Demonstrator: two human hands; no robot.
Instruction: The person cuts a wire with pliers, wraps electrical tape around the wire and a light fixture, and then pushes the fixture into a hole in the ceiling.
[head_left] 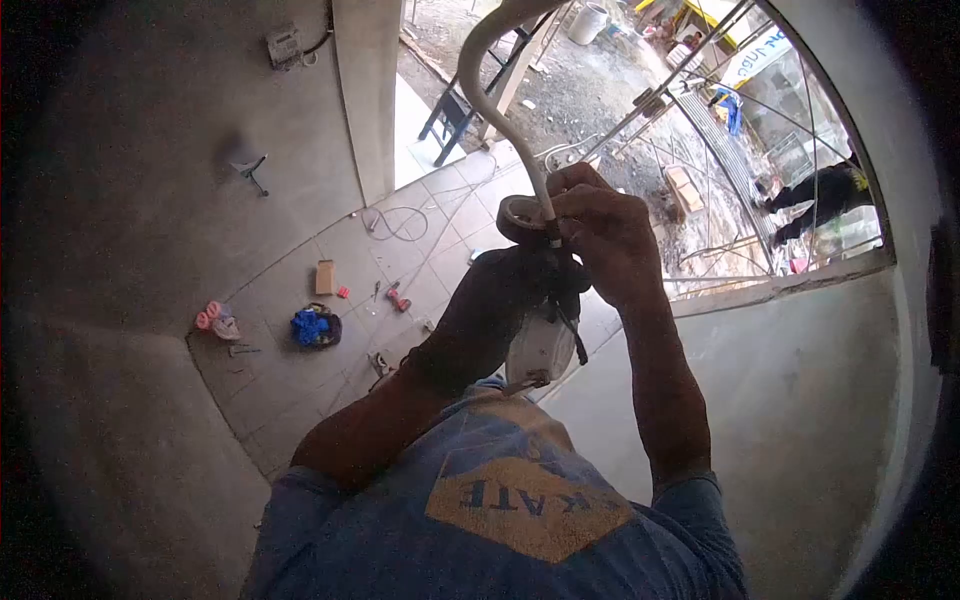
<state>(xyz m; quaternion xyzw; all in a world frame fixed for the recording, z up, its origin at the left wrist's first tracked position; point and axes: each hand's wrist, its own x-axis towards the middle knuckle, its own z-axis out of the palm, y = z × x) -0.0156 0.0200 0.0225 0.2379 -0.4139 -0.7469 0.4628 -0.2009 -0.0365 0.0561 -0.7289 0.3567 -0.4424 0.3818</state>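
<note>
My left hand (492, 305) is closed around a white fitting (540, 350) that hangs at the end of a white cable (478, 75). The cable curves down from the top of the view into both hands. My right hand (603, 235) pinches a roll of dark tape (518, 214) against the cable just above the fitting. Dark tape strands trail down beside the fitting. Both hands are raised in front of my blue shirt (500, 510).
Below lies a tiled floor with a blue bag (315, 327), a small cardboard box (325, 277), pink rolls (212, 318), loose wire (400, 222) and small tools. Grey plastered walls stand on both sides, with an electrical box (285, 45). Outside, another person (820, 190) bends near metal bars.
</note>
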